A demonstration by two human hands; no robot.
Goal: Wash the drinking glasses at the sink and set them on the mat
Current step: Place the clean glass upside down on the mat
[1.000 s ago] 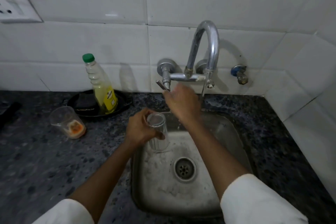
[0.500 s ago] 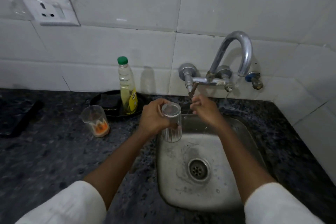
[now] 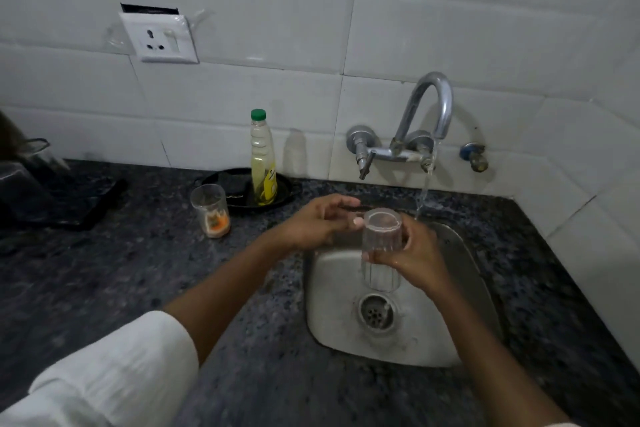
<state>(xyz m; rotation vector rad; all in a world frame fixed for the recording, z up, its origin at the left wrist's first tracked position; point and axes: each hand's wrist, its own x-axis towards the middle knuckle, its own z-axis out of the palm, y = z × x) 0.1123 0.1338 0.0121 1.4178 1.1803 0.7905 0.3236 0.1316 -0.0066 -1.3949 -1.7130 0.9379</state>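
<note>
Head view puts me over a steel sink (image 3: 332, 288) set into a dark speckled counter (image 3: 138, 288), with white wall tiles behind. I see my right hand (image 3: 414, 258) wrapped around a clear ribbed drinking glass (image 3: 381, 246), fingers curled about its far side and lower body, holding it upright above the basin, just nearer me than the drain (image 3: 376, 312). My left hand (image 3: 322, 222) sits just beside the glass at its rim, thumb touching the lip, the other fingers stretched out loosely behind it; they do not close round the glass as far as I can make out. A thin stream of water (image 3: 425, 191) falls from the curved tap (image 3: 429, 107) on the wall and comes down just behind the glass, between it and the back edge of the sink; I cannot tell whether it strikes the glass or my fingers. On the counter to the left stands a second glass (image 3: 210, 210), upright, with an orange residue in its bottom. Just behind it a black tray (image 3: 214, 180) holds a bottle of yellow liquid (image 3: 263, 166) with a green cap, standing upright. A white wall socket (image 3: 159, 36) is mounted higher up on the tiles. At the far left edge a dark object lies on the counter, too dim for me to identify. White sleeves cover both my upper arms.
</note>
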